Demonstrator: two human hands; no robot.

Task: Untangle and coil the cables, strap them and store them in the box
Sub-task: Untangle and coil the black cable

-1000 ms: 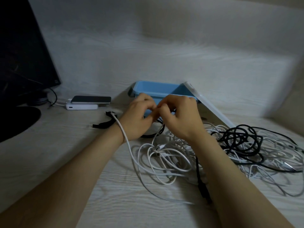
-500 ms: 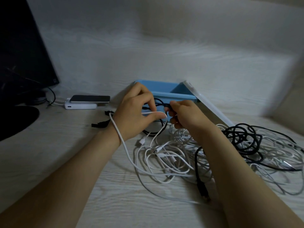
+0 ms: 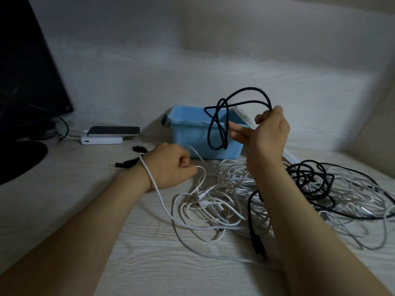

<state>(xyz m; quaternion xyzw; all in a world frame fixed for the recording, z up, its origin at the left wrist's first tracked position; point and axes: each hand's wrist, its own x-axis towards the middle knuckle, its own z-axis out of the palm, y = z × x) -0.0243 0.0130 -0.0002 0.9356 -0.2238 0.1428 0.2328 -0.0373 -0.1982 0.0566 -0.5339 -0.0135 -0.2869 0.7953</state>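
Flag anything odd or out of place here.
The left hand grips a white cable, and a white strand lies draped over its wrist; it could snag. The lid leans tilted against the blue box. The right hand holds a loosely looped dark cable. Nothing looks damaged.

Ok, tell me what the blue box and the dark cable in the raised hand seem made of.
Blue box: probably plastic, smooth and matte, with a moulded rim. Dark cable: looks like a dull braided fabric sheath, faintly textured rather than glossy, though blur leaves rubber possible.
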